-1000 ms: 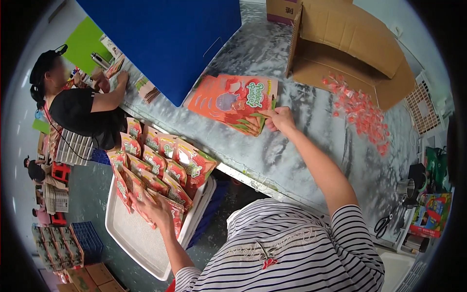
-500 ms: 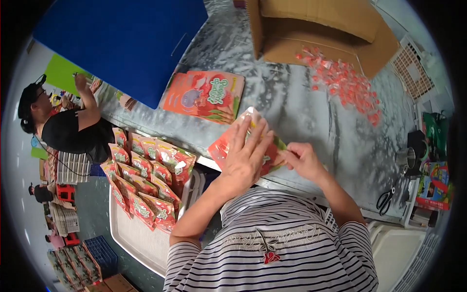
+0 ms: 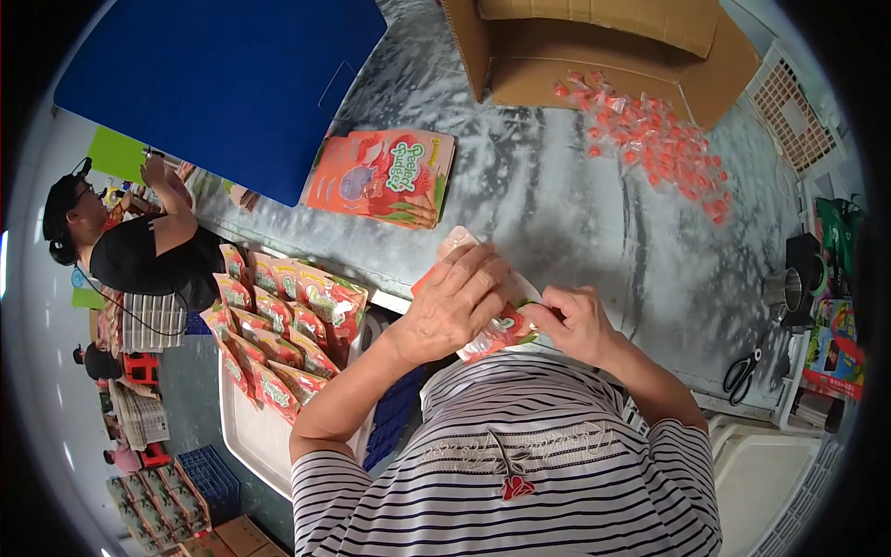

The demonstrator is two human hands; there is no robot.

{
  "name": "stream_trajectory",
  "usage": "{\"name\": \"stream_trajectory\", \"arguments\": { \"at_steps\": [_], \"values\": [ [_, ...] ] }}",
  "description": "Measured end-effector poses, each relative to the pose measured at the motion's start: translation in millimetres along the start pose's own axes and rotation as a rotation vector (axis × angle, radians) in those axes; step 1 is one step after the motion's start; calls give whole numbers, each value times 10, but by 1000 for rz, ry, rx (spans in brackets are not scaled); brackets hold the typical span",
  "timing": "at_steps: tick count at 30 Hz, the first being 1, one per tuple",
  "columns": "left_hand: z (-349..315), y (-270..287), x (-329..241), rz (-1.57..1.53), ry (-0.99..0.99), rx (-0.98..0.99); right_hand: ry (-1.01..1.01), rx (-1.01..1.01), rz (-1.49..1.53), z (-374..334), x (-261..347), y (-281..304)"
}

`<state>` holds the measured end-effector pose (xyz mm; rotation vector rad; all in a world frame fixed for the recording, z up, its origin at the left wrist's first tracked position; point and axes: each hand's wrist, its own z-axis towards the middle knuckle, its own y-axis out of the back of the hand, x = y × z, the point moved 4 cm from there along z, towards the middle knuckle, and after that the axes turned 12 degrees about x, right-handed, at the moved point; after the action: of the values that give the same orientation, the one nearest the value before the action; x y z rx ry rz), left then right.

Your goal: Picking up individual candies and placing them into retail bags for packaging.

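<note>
Here, the right hand [image 3: 577, 325] is closed on the lower right edge of a red pouch [image 3: 509, 327], its thumb laid over the front and its other fingers bent in. The left hand [image 3: 452, 304] lies across the same pouch's face, its fingers bent and side by side; its thumb is hidden, so I cannot tell whether it pinches the pouch or only presses on it. The pouch is tilted, one pale corner showing past the left fingertips, and sits at the near edge of the table [image 3: 575, 209], just in front of the striped shirt [image 3: 557, 473]. Beyond the left hand, a stack of flat pouches [image 3: 380, 176] lies slightly fanned on the mottled grey top, near a large blue panel [image 3: 223, 84]. Down to the left, plump pouches [image 3: 278, 330] lean in rows in a white tray [image 3: 246, 427]. Past the right hand, small red wrapped pieces [image 3: 650, 139] spill in a loose heap from an open cardboard box [image 3: 594, 46], with a white basket [image 3: 796, 116] beside it. Black-handled scissors [image 3: 740, 376] and a metal cup [image 3: 784, 290] are near the right end. Far left, a co-worker in black [image 3: 144, 251] has raised hands.
</note>
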<state>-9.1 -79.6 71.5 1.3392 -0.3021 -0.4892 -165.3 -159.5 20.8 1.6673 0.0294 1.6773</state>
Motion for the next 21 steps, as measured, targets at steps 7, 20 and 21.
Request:
{"name": "stream_trajectory", "arguments": {
  "at_steps": [7,20,21],
  "values": [
    [8,-101,-183,66,-69,76,-161,242,264,90,-145,46],
    [226,-154,-344,12,-148,140,-266,207,305,-19,-202,221],
    [245,-140,-356,18,-151,141,-246,276,218,-4,-129,231]
  ]
}}
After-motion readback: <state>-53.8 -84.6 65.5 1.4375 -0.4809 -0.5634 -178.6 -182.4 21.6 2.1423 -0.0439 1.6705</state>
